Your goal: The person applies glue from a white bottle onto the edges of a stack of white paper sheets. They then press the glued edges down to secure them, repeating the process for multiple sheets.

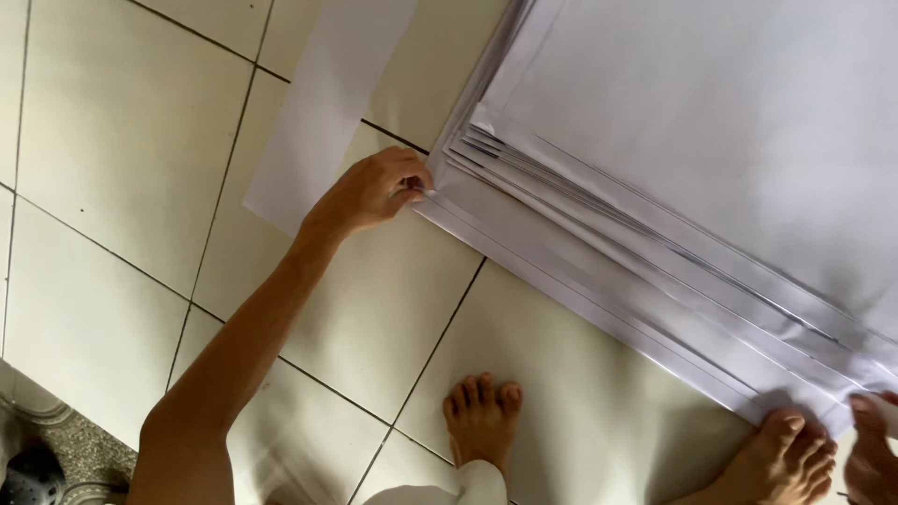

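**White paper stack on tile, both hands at its near edge**

White sheets lie in a big fanned stack on a cream tiled floor, filling the upper right of the view. The sheet edges step out in layers along the near side, running diagonally from upper left to lower right.

Left hand: arm comes in from lower left, fingers closed in a pinch on the left corner of the stack's lower sheets, thumb on top. Hand is touching the paper, wrist over bare tile.

Right hand: only partly in frame at the lower right edge, fingers curled around the far right end of the same sheet edge, gripping it.

A separate narrow white paper strip lies flat on the floor just left of the stack, partly behind the left hand.

Two bare feet stand on the tile near the stack edge: one at bottom centre, the other beside the right hand, toes touching the paper's lowest sheet.
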